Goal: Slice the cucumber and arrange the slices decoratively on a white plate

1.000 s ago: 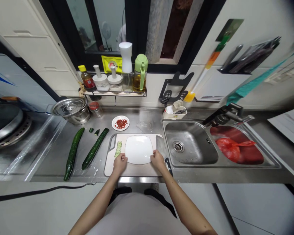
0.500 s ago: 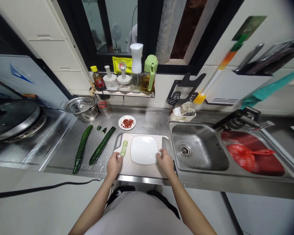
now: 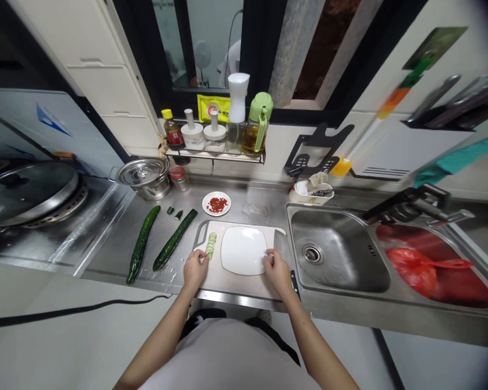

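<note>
A row of overlapping cucumber slices (image 3: 212, 242) lies on the left part of a light cutting board (image 3: 215, 279). At the row's near end is my left hand (image 3: 195, 270), its thumb and fingers closed on the last slice. A white squarish plate (image 3: 244, 250) rests on the board, bare on top. By the plate's right edge my right hand (image 3: 277, 270) makes a pinch; what its fingertips hold, if anything, is too small to make out. A knife lies along the board's right side, its blade (image 3: 280, 239) beyond my right hand and its black handle (image 3: 295, 284) beside the wrist.
Two whole-looking cucumbers (image 3: 143, 244) (image 3: 174, 240) and cut ends (image 3: 179, 215) lie left of the board. Behind it stands a small plate of chopped red pieces (image 3: 217, 204). A sink (image 3: 337, 249) is at right, a lidded steel pot (image 3: 146, 179) at back left, a condiment rack (image 3: 223, 156) above.
The view has shifted slightly, so the whole scene sits a little further right. Both hands stay in nearly the same places, with small finger movements.
</note>
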Motion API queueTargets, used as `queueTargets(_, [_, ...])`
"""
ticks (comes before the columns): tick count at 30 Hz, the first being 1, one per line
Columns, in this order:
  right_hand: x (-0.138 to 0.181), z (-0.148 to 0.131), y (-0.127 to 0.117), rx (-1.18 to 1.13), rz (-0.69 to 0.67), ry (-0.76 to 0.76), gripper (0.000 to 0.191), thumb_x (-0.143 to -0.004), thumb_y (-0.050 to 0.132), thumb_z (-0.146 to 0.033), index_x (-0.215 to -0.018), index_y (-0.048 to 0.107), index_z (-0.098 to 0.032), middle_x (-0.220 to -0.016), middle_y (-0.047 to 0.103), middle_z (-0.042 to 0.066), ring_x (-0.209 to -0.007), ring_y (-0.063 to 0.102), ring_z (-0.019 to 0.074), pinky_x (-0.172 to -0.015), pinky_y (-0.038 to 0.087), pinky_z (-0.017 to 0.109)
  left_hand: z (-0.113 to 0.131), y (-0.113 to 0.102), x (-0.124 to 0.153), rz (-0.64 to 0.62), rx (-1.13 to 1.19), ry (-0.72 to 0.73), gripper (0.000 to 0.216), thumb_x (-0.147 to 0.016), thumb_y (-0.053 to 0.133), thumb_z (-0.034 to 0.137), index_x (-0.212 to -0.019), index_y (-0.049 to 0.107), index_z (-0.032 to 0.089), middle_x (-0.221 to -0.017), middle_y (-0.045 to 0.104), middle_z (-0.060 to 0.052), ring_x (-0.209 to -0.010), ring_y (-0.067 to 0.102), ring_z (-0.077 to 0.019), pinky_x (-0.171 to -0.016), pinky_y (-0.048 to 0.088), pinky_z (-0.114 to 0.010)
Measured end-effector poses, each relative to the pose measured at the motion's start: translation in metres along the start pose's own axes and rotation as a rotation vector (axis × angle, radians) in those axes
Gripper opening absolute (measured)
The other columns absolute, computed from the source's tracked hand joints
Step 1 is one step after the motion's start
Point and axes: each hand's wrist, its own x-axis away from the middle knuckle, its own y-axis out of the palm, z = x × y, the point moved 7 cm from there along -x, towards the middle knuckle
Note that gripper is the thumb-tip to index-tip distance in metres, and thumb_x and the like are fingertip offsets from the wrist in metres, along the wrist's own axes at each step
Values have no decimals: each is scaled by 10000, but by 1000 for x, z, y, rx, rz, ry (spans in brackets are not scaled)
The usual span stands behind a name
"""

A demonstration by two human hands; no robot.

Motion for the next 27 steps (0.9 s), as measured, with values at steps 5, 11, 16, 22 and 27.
queueTargets(5, [2, -41, 1, -111, -37, -114, 271, -856, 453, -322, -1025, 621, -194, -592, 514, -25, -612, 530, 171, -614, 362, 259, 15, 2, -3, -128, 523, -53, 290, -652, 704, 416, -755, 577, 177, -611, 542, 33, -578, 497, -107, -604, 395, -223])
queueTargets(11, [4, -109, 12, -327, -172, -390, 193, -857, 527, -287, -996, 639, -215, -869, 652, 25, -767, 579, 156, -743, 449, 280, 69, -5, 4, -331, 719, 61, 339, -608, 756, 424, -780, 632, 160, -647, 583, 13, -630, 536, -106, -644, 427, -230])
queueTargets(16, [0, -126, 12, -335, -162, -500, 107, -863, 549, -248, -847, 645, -203, -870, 653, 30, -867, 576, 170, -838, 435, 318, 103, -6, 12, -399, 735, 137, 318, -630, 745, 412, -787, 632, 160, -688, 601, -4, -665, 555, -118, -672, 439, -243])
queueTargets(22, [-2, -118, 1, -359, -157, -463, 130, -870, 524, -245, -793, 617, -196, -792, 637, 15, -800, 561, 157, -748, 428, 269, 103, -7, 12, -289, 639, 118, 375, -649, 716, 501, -785, 616, 165, -654, 576, 3, -589, 476, -100, -601, 392, -232])
queueTargets(27, [0, -119, -13, -298, -96, -524, 161, -899, 513, -270, -812, 630, -204, -824, 643, 23, -842, 554, 168, -809, 414, 294, 104, 9, 24, -520, 614, -30, 512, -737, 563, 664, -681, 603, 157, -578, 553, -10, -500, 395, -81, -476, 275, -216])
